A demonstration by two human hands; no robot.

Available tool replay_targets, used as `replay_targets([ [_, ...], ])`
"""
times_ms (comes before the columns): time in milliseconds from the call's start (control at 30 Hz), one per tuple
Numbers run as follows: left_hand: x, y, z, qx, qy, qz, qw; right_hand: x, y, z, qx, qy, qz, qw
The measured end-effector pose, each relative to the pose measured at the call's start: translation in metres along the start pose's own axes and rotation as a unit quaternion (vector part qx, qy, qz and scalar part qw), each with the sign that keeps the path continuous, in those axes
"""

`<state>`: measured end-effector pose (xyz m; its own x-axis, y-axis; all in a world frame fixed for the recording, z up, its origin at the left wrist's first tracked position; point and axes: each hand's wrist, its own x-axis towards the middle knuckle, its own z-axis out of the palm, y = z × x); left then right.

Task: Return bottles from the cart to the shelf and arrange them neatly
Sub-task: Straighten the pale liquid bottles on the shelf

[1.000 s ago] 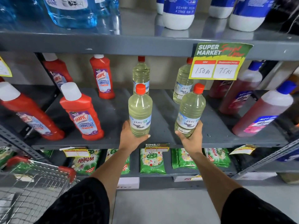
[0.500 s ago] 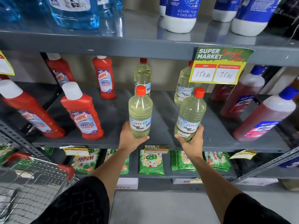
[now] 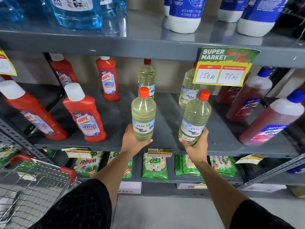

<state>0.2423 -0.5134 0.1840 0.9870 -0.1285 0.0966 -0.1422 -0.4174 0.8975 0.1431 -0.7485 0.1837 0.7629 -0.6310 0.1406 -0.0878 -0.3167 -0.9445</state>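
My left hand (image 3: 132, 142) grips the base of a pale yellow bleach bottle with a red cap (image 3: 143, 113), standing upright at the front of the grey middle shelf (image 3: 166, 123). My right hand (image 3: 197, 144) holds a second bleach bottle (image 3: 195, 118) by its base, tilted slightly right, at the shelf's front edge. Two more bleach bottles stand behind them, one (image 3: 147, 76) behind the left one and another (image 3: 189, 86) behind the right. The wire cart (image 3: 29, 184) with red corners sits at lower left.
Red Harpic bottles (image 3: 85, 116) stand left of the bleach on the same shelf. Reddish bottles with blue caps (image 3: 272, 119) stand at the right. A yellow price sign (image 3: 224, 66) hangs from the shelf above. Green detergent packs (image 3: 155, 167) fill the shelf below.
Both hands keep their hold on the bottles, which sit almost where they were. The view has dipped a little.
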Motion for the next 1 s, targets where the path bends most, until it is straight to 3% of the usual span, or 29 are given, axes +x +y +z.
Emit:
replay_targets([
  [333, 0.001, -0.002, -0.003, 0.019, 0.005, 0.0, 1.0, -0.002, 0.003, -0.012, 0.086, -0.016, -0.01, 0.996],
  [433, 0.002, -0.002, -0.002, 0.024, 0.004, 0.007, 1.0, 0.003, 0.008, -0.047, 0.095, 0.134, -0.011, 0.986],
  [533, 0.001, -0.003, -0.002, 0.032, 0.011, 0.007, 0.999, 0.018, 0.014, -0.097, 0.066, 0.299, -0.035, 0.951],
  [600, 0.0, -0.003, 0.0, 0.035, 0.013, 0.012, 0.999, 0.033, 0.025, -0.131, 0.061, 0.344, -0.023, 0.937],
  [733, -0.002, -0.001, 0.002, 0.028, 0.017, 0.009, 0.999, 0.068, 0.044, -0.176, -0.022, 0.272, 0.043, 0.961],
  [833, -0.003, 0.002, 0.004, 0.037, 0.027, 0.019, 0.999, 0.085, 0.05, -0.188, -0.03, 0.208, 0.037, 0.977],
  [1000, -0.006, 0.002, 0.007, 0.039, 0.029, 0.024, 0.999, 0.083, 0.058, -0.186, -0.024, 0.234, 0.01, 0.972],
])
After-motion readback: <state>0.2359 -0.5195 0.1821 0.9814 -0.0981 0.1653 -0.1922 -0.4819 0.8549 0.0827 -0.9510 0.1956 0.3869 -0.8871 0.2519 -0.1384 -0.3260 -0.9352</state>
